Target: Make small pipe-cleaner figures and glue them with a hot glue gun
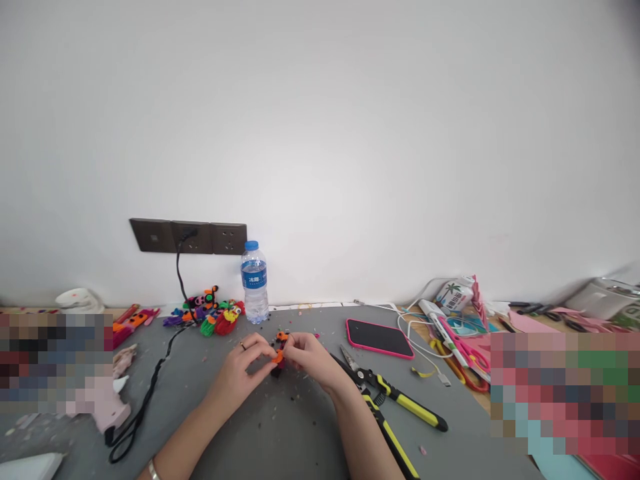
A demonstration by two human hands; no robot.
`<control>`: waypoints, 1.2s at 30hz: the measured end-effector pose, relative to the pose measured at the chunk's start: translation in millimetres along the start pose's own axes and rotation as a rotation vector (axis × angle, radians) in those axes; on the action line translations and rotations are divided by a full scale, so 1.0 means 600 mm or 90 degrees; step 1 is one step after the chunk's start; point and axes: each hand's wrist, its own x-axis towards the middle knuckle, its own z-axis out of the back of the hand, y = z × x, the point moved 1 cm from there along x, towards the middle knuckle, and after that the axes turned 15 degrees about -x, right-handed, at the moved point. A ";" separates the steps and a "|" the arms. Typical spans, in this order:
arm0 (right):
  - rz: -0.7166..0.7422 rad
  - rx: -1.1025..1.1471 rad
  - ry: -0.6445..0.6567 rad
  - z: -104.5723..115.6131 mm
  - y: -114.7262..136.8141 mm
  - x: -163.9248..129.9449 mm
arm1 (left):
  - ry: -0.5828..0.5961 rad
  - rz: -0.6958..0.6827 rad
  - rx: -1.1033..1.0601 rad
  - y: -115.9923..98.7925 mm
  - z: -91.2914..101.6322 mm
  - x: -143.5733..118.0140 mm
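A small orange-and-black fuzzy figure, seemingly of pipe cleaner (281, 336), is between my two hands just above the grey mat. My left hand (245, 365) pinches its left side with thumb and forefinger. From the other side, the fingertips of my right hand (311, 359) close on the same figure. Its lower, darker part shows beneath the fingers, while its middle is partly covered. To the right of my right forearm lie pliers with yellow-and-black handles (413, 403) and a second yellow-and-black handled tool (387, 430), partly hidden by the arm.
A water bottle (255, 287) stands by the wall beside several colourful fuzzy figures (227, 319). A pink-cased phone (380, 338) and white cables (425, 347) lie at right, near pink scissors (467, 347). At left are a pale glue gun (103, 407) and its black cord (155, 380).
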 end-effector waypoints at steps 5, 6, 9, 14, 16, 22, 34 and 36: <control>-0.004 0.018 0.012 0.000 -0.007 0.004 | -0.006 -0.007 0.004 -0.004 0.000 -0.001; -0.006 0.020 0.013 0.000 -0.009 0.005 | 0.001 -0.013 0.008 -0.005 0.001 -0.001; -0.009 0.025 0.018 -0.001 -0.014 0.006 | 0.030 -0.028 0.021 -0.006 0.001 -0.003; -0.013 0.024 0.021 -0.001 -0.015 0.007 | 0.028 -0.041 0.029 -0.007 0.001 -0.004; -0.014 0.024 0.019 0.000 -0.014 0.006 | 0.018 -0.047 0.029 -0.007 0.001 -0.003; -0.016 0.020 0.023 -0.001 -0.012 0.005 | 0.007 -0.054 0.030 -0.010 0.001 0.000; -0.023 0.010 0.024 -0.001 -0.010 0.004 | 0.011 -0.065 0.029 -0.008 -0.001 0.000; -0.026 0.011 0.028 -0.001 -0.006 0.003 | 0.007 -0.071 0.032 -0.009 -0.001 0.001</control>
